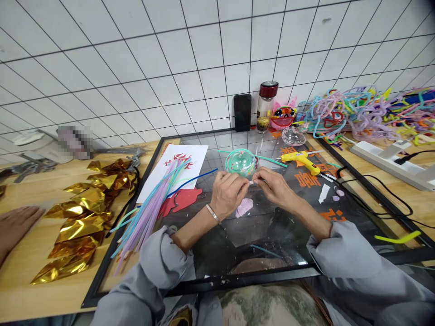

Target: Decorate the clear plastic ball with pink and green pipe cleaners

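Above the dark glass-topped board (217, 253), my left hand (228, 194) and my right hand (272, 184) meet, fingertips pinched. Between them shows a small pale strip (251, 183), mostly covered by the fingers. Just beyond lies a transparent round shell (242, 162) with green material in it, and green pipe cleaners (273, 161) stick out beside it. A lilac scrap (244, 207) rests below my hands. To the right of the shell lies a yellow hot glue gun (299, 159). A bundle of purple and blue pipe cleaners (152, 217) sits left of my left hand.
White paper (197, 156) and a red cutout (185, 199) lie left. Gold foil (84, 199) is farther left, near another person's hand (16, 224). At the back stand a phone (242, 113) and bottle (264, 108). Right are tangled pipe cleaners (367, 113), a power strip (394, 160) and cords.
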Available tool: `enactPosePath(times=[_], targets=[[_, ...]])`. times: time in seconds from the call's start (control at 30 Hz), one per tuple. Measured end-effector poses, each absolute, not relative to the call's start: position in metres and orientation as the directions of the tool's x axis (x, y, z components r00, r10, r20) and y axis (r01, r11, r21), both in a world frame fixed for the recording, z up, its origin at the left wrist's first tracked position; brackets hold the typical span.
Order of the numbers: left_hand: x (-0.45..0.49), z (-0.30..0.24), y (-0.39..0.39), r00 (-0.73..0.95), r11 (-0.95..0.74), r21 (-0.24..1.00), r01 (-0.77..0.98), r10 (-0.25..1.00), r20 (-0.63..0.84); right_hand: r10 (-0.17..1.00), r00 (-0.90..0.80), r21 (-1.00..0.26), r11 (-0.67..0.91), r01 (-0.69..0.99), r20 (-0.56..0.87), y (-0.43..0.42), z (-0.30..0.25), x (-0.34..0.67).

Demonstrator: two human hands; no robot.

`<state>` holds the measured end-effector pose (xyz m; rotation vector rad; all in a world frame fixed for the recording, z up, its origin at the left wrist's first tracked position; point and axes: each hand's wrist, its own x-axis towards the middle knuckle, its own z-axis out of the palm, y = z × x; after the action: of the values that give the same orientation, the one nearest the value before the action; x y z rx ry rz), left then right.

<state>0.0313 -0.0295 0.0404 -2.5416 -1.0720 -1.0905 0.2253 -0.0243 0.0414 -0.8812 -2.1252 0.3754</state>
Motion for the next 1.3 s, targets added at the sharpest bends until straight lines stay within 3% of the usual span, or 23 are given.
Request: enactPosePath(times=[0.33, 0.47, 0.63, 0.87, 1.13, 1.3], targets=[[0.032, 0.041, -0.031, 0.483, -0.734, 0.158, 0.66, 0.576, 0.66, 0.716, -0.442, -0.562, 0.698, 0.443, 0.54, -0.029, 0.042, 0.222], [0.03, 0.041, -0.03, 0.455, -0.698, 0.344, 0.628, 0.688, 0.565, 0.735, -0.409, -0.578, 0.678, 0.455, 0.54, -0.028, 0.043, 0.224], [0.024, 0.053, -0.027, 0.433, -0.513, 0.593, 0.621, 0.855, 0.286, 0.775, -0.334, -0.597, 0.628, 0.499, 0.537, -0.023, 0.046, 0.23], [0.022, 0.069, -0.025, 0.493, -0.235, 0.887, 0.398, 0.87, 0.009, 0.813, -0.278, -0.641, 0.576, 0.506, 0.511, -0.02, 0.049, 0.233], [0.024, 0.059, -0.021, 0.481, -0.102, 0.966, 0.236, 0.876, -0.025, 0.826, -0.292, -0.668, 0.562, 0.488, 0.482, -0.02, 0.046, 0.231], [0.029, 0.057, -0.024, 0.518, -0.007, 0.979, 0.202, 0.85, -0.101, 0.807, -0.402, -0.687, 0.585, 0.432, 0.434, -0.026, 0.048, 0.225]])
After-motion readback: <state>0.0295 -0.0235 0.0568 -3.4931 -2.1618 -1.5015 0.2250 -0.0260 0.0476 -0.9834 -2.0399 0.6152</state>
